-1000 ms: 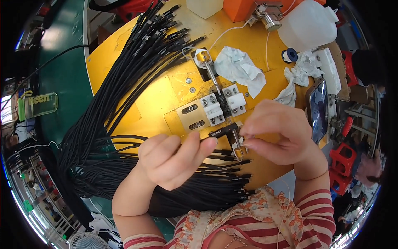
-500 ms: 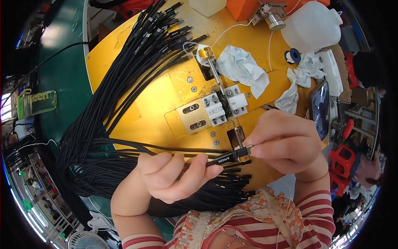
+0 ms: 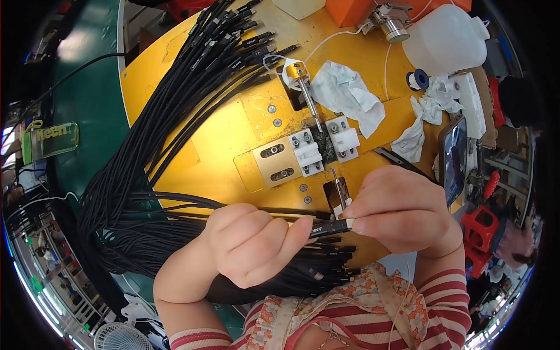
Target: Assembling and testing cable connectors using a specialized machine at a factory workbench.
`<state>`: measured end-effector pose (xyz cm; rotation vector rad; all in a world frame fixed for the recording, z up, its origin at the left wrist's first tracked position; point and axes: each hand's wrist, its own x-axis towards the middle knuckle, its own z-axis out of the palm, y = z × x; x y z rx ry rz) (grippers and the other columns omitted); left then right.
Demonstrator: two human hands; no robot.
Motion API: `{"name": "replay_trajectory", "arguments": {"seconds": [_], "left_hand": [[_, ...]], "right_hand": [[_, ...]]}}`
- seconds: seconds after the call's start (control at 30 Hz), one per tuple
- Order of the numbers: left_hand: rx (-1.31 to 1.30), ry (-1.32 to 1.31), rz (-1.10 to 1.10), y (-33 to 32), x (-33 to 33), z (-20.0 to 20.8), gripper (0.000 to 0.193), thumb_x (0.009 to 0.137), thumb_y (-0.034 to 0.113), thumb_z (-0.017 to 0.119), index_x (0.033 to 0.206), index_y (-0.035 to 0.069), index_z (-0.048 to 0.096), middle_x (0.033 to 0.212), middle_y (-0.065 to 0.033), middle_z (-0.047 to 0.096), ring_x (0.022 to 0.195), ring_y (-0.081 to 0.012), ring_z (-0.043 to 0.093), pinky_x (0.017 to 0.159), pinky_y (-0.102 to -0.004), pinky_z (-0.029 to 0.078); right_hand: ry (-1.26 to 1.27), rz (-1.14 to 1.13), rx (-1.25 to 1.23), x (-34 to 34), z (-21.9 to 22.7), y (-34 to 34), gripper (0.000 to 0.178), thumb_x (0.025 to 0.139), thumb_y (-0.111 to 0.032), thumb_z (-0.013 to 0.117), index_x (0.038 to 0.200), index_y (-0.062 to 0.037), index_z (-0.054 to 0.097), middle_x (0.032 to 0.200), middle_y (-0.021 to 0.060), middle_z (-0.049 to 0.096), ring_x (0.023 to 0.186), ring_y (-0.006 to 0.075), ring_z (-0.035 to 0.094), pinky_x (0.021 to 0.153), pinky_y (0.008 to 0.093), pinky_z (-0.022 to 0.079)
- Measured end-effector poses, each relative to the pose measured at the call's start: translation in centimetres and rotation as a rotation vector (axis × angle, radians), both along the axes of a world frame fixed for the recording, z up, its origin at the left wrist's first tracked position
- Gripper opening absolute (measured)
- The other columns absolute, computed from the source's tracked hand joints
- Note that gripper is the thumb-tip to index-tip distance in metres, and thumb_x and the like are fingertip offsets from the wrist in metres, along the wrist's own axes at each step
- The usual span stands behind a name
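Note:
My left hand (image 3: pixel 251 242) is closed, its thumb and forefinger pinching a black cable connector (image 3: pixel 328 228) with pale lettering on its housing. My right hand (image 3: pixel 402 210) pinches the other end of that connector, where a small light-coloured tip shows between thumb and forefinger. Just beyond the hands stands a gold jig with a white slotted block (image 3: pixel 307 154) and a second white block (image 3: pixel 344 140). A thin metal rod (image 3: pixel 311 102) points at the gap between them, and a shorter rod (image 3: pixel 339 189) stands close to my right fingertips.
Black cables (image 3: pixel 131 166) fan out over the left side, their plugs lying at the far edge and below my hands. Crumpled white wipes (image 3: pixel 348 96), a wire spool (image 3: pixel 417 80), a phone (image 3: pixel 454 154) and a white plastic jug (image 3: pixel 446 39) lie to the right. A clear green-lidded box (image 3: pixel 55 141) sits far left.
My left fingers have curled in tighter around the connector, hiding more of it. The connector lies a little farther right and more level. The view has shifted slightly.

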<state>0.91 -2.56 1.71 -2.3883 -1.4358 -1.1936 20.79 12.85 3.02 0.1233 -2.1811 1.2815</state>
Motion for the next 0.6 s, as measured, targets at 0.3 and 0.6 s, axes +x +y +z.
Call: {"name": "replay_trajectory", "arguments": {"seconds": [0.3,0.6], "left_hand": [[-0.137,-0.193,-0.105,0.1,0.3,-0.2,0.026,0.063,0.008,0.081,0.087,0.003,0.073,0.058,0.006,0.042,0.045,-0.0087,0.04,0.042,-0.0246,0.024],[-0.188,-0.278,-0.095,-0.3,0.8,-0.1,0.028,0.063,0.01,0.082,0.089,0.003,0.072,0.056,0.0054,0.043,0.044,-0.0098,0.043,0.041,-0.0247,0.026]], "right_hand": [[-0.092,0.087,-0.211,-0.4,-0.6,-1.0,0.019,0.073,0.006,0.071,0.09,-0.0006,0.066,0.086,0.0099,0.065,0.07,0.0273,0.062,0.061,0.0341,0.051],[-0.093,0.047,-0.188,-0.4,-0.6,-1.6,0.015,0.076,0.005,0.071,0.09,-0.0011,0.065,0.085,0.0096,0.065,0.069,0.0277,0.061,0.062,0.0346,0.05]]}}
